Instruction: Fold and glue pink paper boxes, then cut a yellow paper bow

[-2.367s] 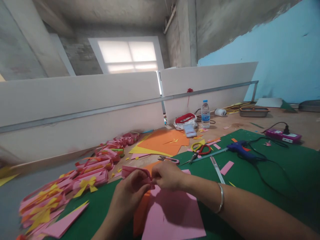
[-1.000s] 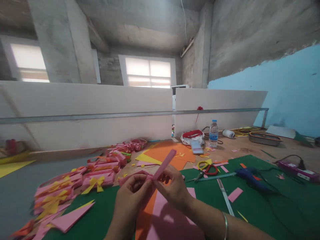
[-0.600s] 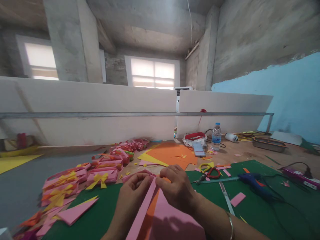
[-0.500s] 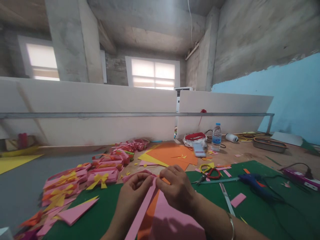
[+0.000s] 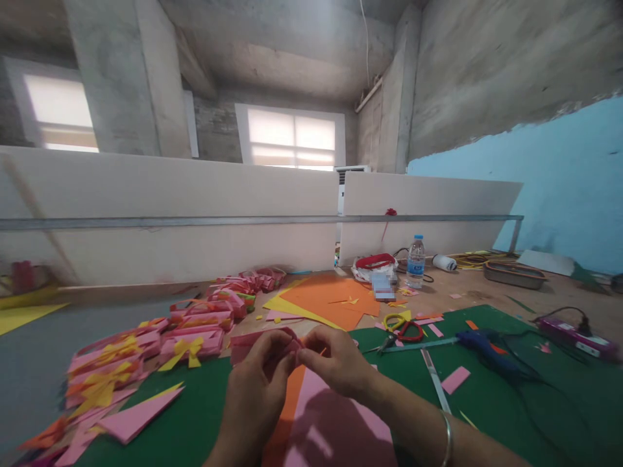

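Near the middle of the view, a folded pink strip (image 5: pixel 244 342) of paper-like sheet is pinched between the fingertips of both hands. My left hand (image 5: pixel 260 379) is closed on it from the left, thumb and index finger curled round it. My right hand (image 5: pixel 333 363) grips its right end between thumb and forefinger, so that end is mostly hidden. Directly below lie a pink sheet (image 5: pixel 341 421) and an orange sheet (image 5: pixel 281 431) on the green mat (image 5: pixel 199 415). To the left are finished-looking pink pieces with yellow bows (image 5: pixel 185 350).
Scissors with yellow and red handles (image 5: pixel 403 327), a metal ruler (image 5: pixel 435 379) and a blue glue gun (image 5: pixel 479 344) lie right. Behind them stand a water bottle (image 5: pixel 415 263) and orange sheets (image 5: pixel 321 295). A purple power strip (image 5: pixel 579 337) sits far right.
The long pink strip that hung down toward me between my hands no longer shows there. My right hand has turned and its fingers extend further leftward. The view has shifted slightly right.
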`<state>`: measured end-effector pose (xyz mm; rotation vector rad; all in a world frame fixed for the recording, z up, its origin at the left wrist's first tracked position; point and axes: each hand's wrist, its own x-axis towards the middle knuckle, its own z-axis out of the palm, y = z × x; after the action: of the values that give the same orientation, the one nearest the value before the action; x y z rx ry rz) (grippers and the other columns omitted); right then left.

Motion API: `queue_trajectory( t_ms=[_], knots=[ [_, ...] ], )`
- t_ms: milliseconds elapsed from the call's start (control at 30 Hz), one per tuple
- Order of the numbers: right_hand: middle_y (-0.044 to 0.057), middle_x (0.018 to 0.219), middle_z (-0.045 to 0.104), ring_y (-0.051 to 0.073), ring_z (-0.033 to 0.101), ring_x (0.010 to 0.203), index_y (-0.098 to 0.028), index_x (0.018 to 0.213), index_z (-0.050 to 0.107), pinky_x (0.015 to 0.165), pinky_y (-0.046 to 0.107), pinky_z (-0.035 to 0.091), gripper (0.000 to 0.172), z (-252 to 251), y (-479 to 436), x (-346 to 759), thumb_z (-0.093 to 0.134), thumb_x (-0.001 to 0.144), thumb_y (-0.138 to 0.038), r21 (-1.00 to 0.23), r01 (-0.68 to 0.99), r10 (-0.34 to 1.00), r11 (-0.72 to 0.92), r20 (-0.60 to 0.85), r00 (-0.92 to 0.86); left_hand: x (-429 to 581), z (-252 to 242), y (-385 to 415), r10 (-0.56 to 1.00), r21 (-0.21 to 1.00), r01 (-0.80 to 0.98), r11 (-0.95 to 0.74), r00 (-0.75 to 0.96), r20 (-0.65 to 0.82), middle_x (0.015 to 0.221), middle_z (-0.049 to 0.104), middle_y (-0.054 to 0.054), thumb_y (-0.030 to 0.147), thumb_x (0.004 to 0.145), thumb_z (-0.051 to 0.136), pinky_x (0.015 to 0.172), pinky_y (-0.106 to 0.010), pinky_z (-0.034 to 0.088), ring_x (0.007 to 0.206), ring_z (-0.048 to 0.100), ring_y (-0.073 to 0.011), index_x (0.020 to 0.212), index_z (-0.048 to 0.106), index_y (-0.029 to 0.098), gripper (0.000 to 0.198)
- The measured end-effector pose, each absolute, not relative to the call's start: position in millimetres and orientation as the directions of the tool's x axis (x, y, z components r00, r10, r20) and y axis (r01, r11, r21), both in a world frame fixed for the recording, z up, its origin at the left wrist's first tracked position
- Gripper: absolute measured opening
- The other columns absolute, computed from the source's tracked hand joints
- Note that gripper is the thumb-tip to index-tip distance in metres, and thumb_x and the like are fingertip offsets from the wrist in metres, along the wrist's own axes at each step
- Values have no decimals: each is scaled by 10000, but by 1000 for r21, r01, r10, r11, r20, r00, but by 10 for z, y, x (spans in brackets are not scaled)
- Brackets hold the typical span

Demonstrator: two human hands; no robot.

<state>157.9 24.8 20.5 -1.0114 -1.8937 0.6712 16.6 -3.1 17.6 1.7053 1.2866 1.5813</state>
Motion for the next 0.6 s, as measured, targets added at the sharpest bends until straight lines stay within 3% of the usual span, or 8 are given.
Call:
queue_trajectory(
  t_ms=[300, 400, 467, 533, 600],
  knots=[
    [-30, 553, 535, 92, 444, 544, -149, 591, 615, 525, 212, 292, 112, 227, 212, 1618, 597, 701, -136, -626, 541, 821, 562, 502, -272, 181, 103, 17, 876, 846, 270, -459, -22, 482, 858, 659, 8, 244, 688, 617, 754, -286, 545, 838, 666, -188, 817, 531, 240, 155],
    [-34, 554, 524, 96, 431, 560, -153, 572, 600, 541, 222, 274, 105, 224, 221, 1624, 614, 674, -135, -679, 486, 835, 550, 463, -298, 141, 98, 42, 870, 807, 361, -468, 26, 493, 855, 663, 14, 209, 714, 576, 722, -281, 540, 807, 672, -182, 845, 523, 250, 147],
    [-46, 532, 505, 93, 420, 557, -154, 549, 584, 545, 222, 267, 101, 201, 257, 1630, 631, 624, -106, -780, 392, 869, 487, 388, -308, 108, 106, 47, 827, 653, 567, -502, 95, 553, 835, 680, 4, 186, 739, 544, 676, -301, 519, 772, 664, -198, 854, 538, 253, 133],
    [-53, 499, 493, 89, 425, 527, -152, 531, 574, 533, 218, 276, 108, 165, 320, 1644, 626, 593, -82, -862, 309, 901, 402, 313, -299, 75, 133, 37, 731, 377, 737, -561, 228, 644, 843, 693, -17, 185, 768, 526, 694, -345, 485, 794, 642, -229, 843, 574, 254, 113],
    [-50, 476, 496, 85, 439, 486, -146, 532, 575, 508, 213, 295, 100, 126, 402, 1671, 615, 614, -105, -910, 246, 924, 334, 266, -274, 40, 182, 21, 579, 124, 800, -587, 308, 755, 936, 690, -52, 208, 791, 529, 798, -408, 446, 895, 608, -264, 884, 608, 252, 130]
  ],
)
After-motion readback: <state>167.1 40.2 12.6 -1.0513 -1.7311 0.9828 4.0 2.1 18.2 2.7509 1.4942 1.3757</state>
